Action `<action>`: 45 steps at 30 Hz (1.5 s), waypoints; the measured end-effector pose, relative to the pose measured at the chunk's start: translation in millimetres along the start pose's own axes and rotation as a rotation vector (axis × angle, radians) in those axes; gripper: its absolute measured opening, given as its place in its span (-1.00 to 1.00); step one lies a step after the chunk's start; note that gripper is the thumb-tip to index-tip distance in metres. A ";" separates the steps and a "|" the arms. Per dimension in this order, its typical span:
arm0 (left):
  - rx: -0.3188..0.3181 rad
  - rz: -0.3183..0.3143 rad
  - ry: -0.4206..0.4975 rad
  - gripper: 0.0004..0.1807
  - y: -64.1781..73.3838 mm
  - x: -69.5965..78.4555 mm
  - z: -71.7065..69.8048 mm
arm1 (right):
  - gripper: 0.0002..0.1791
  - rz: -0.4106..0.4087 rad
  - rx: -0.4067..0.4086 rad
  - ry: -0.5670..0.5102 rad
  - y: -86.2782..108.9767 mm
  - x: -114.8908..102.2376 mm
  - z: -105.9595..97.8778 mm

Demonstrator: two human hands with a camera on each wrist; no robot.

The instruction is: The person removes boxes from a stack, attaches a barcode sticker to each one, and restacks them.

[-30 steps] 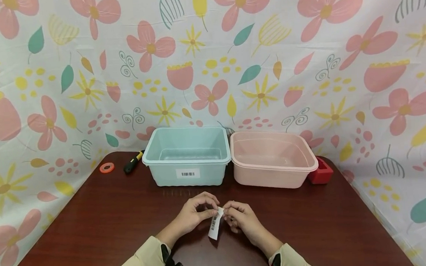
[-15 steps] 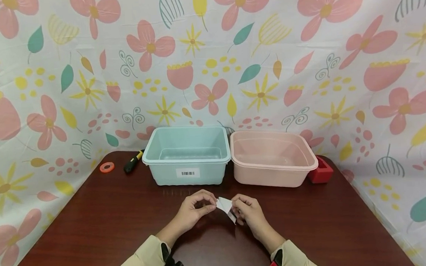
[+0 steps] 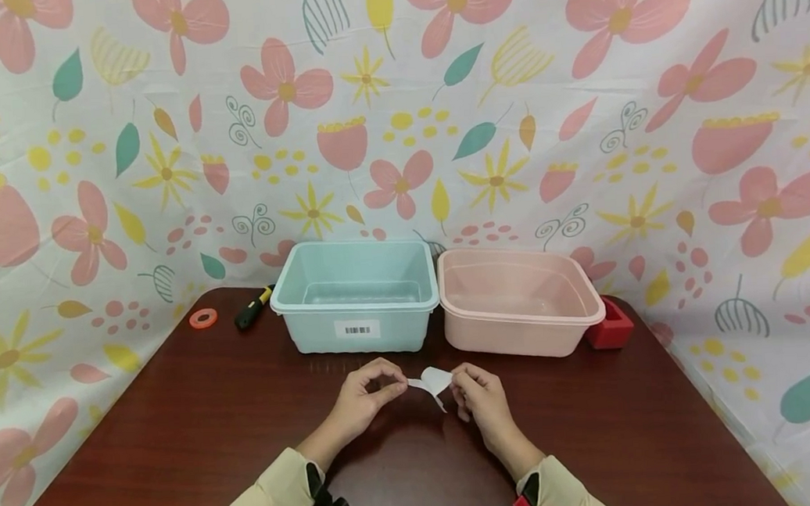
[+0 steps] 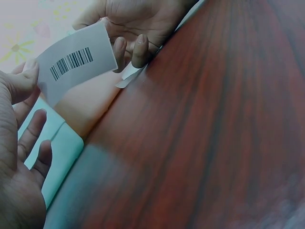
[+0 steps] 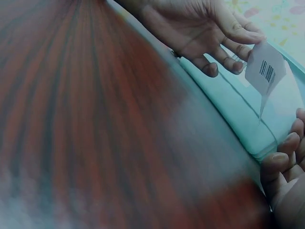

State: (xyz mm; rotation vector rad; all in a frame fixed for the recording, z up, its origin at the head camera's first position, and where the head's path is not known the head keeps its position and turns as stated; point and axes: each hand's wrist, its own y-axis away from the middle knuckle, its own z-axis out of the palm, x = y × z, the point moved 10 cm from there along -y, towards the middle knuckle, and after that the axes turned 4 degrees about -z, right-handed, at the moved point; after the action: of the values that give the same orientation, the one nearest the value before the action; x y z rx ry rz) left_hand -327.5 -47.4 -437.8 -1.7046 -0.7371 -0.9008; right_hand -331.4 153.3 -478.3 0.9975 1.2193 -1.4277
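Between both hands, low over the table, is a white barcode label (image 4: 76,62), bent and standing partly away from a curled white paper flap (image 3: 436,379). My left hand (image 3: 367,393) pinches the label's left end between thumb and index finger, other fingers loosely bent. My right hand (image 3: 484,404) pinches the flap's right end with thumb and fingertips. A narrow white tail dangles from where the two pieces meet. In the right wrist view, the label (image 5: 265,71) hangs from the left fingertips with its barcode showing.
Behind the hands stand a light blue bin (image 3: 312,330) with a barcode label on its front and a pink bin (image 3: 510,340). An orange tape roll (image 3: 203,319) and a screwdriver (image 3: 254,308) lie at the back left. A red holder (image 3: 609,325) is at the back right.
The label has come up from hanging low to stretching between the hands, and the white flap has parted from it. My right hand has moved right and slightly up; the left rose a little.
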 end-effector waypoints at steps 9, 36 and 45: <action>0.014 -0.047 0.001 -0.94 0.8 25.3 -0.9 | -0.85 -0.005 0.046 0.004 -2.5 -0.7 -7.4; 0.125 -0.060 0.016 -0.93 -0.4 7.8 -15.5 | -0.80 -0.013 0.107 0.009 -9.3 -0.7 -23.5; 0.244 -0.031 0.029 -0.94 4.2 27.6 -28.5 | -0.78 -0.001 0.107 0.022 -7.7 -0.1 -22.7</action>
State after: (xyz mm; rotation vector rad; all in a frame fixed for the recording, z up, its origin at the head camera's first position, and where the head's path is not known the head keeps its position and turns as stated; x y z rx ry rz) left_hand -315.6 -74.5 -411.1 -1.4662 -0.8209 -0.8197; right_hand -339.1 175.9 -480.4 1.0882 1.1694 -1.4992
